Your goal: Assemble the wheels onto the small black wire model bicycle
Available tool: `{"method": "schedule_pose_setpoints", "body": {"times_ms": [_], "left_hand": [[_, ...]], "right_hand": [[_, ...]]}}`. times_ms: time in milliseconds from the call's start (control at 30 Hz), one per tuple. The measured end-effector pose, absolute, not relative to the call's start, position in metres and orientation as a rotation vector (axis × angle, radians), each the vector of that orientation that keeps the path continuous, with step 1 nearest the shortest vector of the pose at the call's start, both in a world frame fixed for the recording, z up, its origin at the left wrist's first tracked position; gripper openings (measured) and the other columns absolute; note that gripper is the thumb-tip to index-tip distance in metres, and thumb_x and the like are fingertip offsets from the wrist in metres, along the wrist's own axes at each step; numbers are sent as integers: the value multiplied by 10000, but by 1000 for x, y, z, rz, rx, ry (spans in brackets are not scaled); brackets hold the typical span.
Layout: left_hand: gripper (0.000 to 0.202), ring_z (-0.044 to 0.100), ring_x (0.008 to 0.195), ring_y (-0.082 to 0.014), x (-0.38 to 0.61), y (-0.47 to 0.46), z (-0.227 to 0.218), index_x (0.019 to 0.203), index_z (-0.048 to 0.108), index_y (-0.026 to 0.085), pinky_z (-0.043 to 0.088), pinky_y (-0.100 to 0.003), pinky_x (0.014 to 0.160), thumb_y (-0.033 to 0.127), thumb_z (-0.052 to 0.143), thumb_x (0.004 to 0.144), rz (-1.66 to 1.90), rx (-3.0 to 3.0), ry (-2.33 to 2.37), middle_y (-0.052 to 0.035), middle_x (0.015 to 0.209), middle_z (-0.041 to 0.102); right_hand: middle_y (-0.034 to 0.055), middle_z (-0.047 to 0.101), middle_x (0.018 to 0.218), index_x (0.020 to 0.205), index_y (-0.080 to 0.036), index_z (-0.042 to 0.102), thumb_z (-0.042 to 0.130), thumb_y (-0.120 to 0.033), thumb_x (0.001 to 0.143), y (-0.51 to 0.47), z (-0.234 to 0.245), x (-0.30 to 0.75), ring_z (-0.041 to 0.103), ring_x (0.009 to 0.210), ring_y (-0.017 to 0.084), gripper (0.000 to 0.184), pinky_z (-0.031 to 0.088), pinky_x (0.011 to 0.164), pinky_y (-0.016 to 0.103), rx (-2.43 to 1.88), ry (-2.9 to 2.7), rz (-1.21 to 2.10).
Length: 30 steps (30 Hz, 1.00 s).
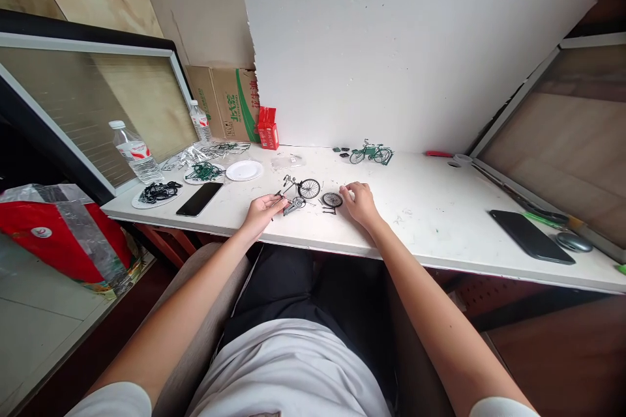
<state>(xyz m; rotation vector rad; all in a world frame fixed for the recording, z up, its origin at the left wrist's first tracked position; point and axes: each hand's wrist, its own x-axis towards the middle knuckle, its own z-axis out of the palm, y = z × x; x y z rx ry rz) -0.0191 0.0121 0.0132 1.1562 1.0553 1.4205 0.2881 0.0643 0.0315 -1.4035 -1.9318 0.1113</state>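
Note:
A partly built black model bicycle (300, 190) lies on the white table (430, 208) in front of me, with a loose wheel (332, 200) to its right. My left hand (263, 208) rests at the frame's left end, fingers pinched together on a small black part of it. My right hand (359, 201) lies just right of the loose wheel, fingers curled down onto the table; what they hold, if anything, is hidden. A finished green model bicycle (372, 153) stands further back.
Left side: a black phone (199, 199), paper plates with black (157, 193) and green (204, 172) parts, an empty plate (244, 171), two water bottles (134, 151), a red box (268, 128). Right side: another phone (532, 236), tools, a mouse (574, 242). A white foam board (391, 58) stands behind.

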Motion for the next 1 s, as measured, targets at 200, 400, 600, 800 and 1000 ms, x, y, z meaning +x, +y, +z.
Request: {"method": "schedule_pose_setpoints", "body": {"times_ms": [200, 400, 600, 800, 1000], "left_hand": [[587, 725, 1073, -292, -17, 14, 8, 1041, 764, 116, 572, -389, 923, 507, 950, 645, 1431, 1161, 1082, -163, 1138, 780], [584, 722, 1071, -284, -16, 15, 11, 1038, 767, 117, 573, -384, 919, 480, 965, 625, 1439, 1081, 1081, -158, 1137, 780], [588, 725, 1044, -275, -21, 17, 20, 1034, 762, 107, 577, -382, 898, 458, 976, 613, 1409, 1049, 1083, -160, 1099, 785], [602, 727, 1028, -271, -43, 28, 22, 1056, 763, 108, 567, -352, 839, 466, 969, 618, 1426, 1070, 1148, -164, 1081, 787], [604, 712, 971, -238, -49, 35, 18, 997, 772, 110, 546, -324, 800, 499, 974, 582, 1424, 1057, 1159, -159, 1081, 785]], "right_hand": [[104, 743, 882, 938, -164, 767, 499, -545, 1021, 60, 76, 337, 628, 770, 211, 472, 456, 729, 312, -1565, -1940, 397], [109, 777, 1023, 994, -206, 823, 686, -386, 925, 49, 91, 354, 665, 778, 191, 237, 466, 701, 289, -1768, -2086, 555], [120, 794, 1019, 946, -181, 830, 786, -309, 821, 57, 75, 340, 696, 784, 207, 184, 491, 687, 284, -1800, -2122, 564], [93, 794, 926, 825, -193, 802, 743, -168, 787, 70, 64, 345, 690, 760, 203, 75, 494, 682, 284, -1711, -2102, 652], [75, 765, 918, 838, -194, 737, 667, -233, 843, 72, 57, 316, 670, 850, 207, 80, 484, 787, 309, -1323, -2064, 569]]}}
